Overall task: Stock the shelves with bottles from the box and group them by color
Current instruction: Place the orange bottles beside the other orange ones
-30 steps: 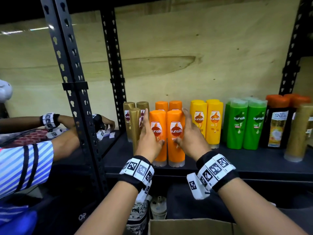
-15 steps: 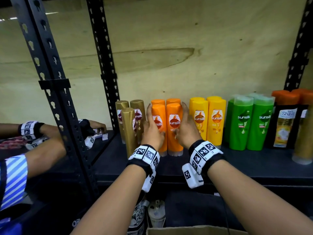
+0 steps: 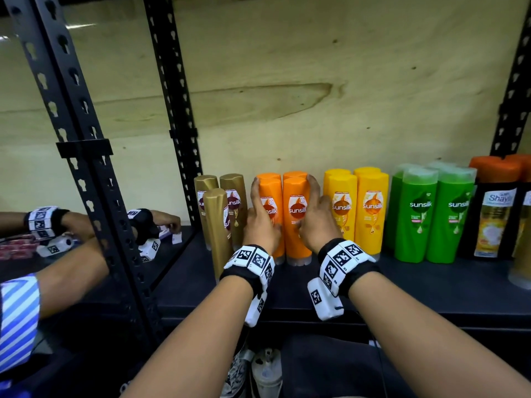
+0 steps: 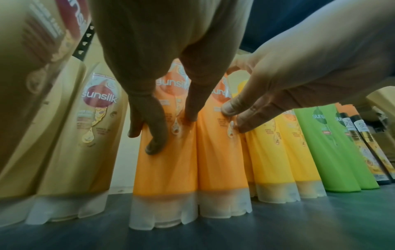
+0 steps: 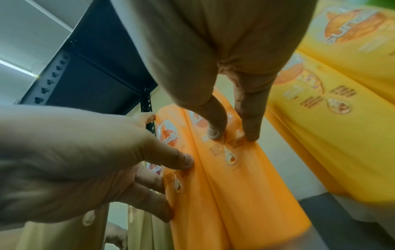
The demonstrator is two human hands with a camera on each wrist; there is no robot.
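Observation:
Two orange Sunsilk bottles stand upright side by side on the dark shelf (image 3: 431, 285), just in front of two more orange ones. My left hand (image 3: 260, 222) holds the left orange bottle (image 3: 273, 202), thumb on its front, fingers (image 4: 153, 128) down its left side. My right hand (image 3: 314, 225) holds the right orange bottle (image 3: 296, 225) the same way, its fingers (image 5: 250, 118) on the bottle's right side. The lower halves of both bottles (image 4: 166, 177) show their clear caps resting on the shelf.
Gold bottles (image 3: 218, 222) stand close on the left. Yellow bottles (image 3: 370, 208), green bottles (image 3: 419, 214) and black bottles with orange caps (image 3: 494, 214) follow to the right. A black upright post (image 3: 86, 168) stands at left, with another person's hands (image 3: 71, 225) behind it.
Both hands have slid the two front orange bottles back, up against the rear orange pair. My head has come closer to the shelf.

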